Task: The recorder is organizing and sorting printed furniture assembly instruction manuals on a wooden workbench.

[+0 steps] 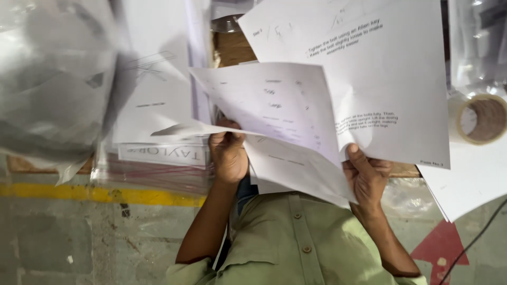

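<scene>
My left hand (228, 155) grips the lower edge of a white printed sheet (274, 100) that curls toward me. My right hand (365, 178) pinches a larger printed instruction sheet (391, 68) near its bottom edge, thumb on top. A further sheet (296, 169) fans out between the two hands. My green buttoned shirt (301, 243) fills the bottom middle of the view.
More white sheets (153, 79) lie at the left and one more sheet (467, 179) at the right. A roll of clear tape (479, 119) sits at the far right. Crumpled clear plastic (47, 79) covers the upper left. The concrete floor has a yellow line (105, 194), a red arrow mark (441, 248) and a black cable (475, 237).
</scene>
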